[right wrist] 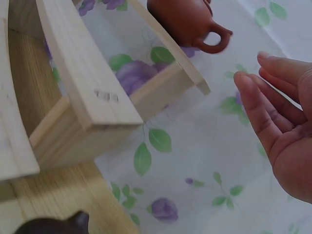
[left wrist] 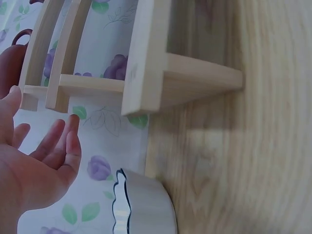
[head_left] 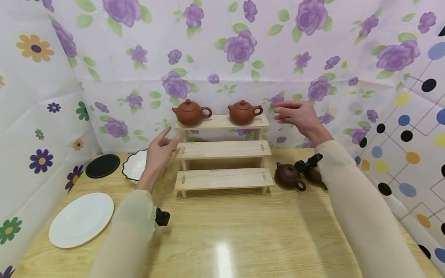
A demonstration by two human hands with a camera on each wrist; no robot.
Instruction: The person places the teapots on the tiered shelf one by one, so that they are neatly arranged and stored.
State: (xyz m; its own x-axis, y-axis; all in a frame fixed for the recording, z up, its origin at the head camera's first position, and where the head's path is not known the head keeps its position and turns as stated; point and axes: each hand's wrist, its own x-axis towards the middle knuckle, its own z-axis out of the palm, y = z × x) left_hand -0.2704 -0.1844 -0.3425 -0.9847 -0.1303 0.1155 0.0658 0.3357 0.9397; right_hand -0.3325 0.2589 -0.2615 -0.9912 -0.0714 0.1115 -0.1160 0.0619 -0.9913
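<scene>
Red-brown teapot [head_left: 241, 113] at right on top tier [head_left: 219, 121] of wooden stand [head_left: 222, 149], spout-to-handle axis along tier, just left of nearer right hand [head_left: 300, 117], handle toward it, apart; right hand empty, fingers loosely bent; left hand [head_left: 159, 153] empty, fingers spread.
</scene>
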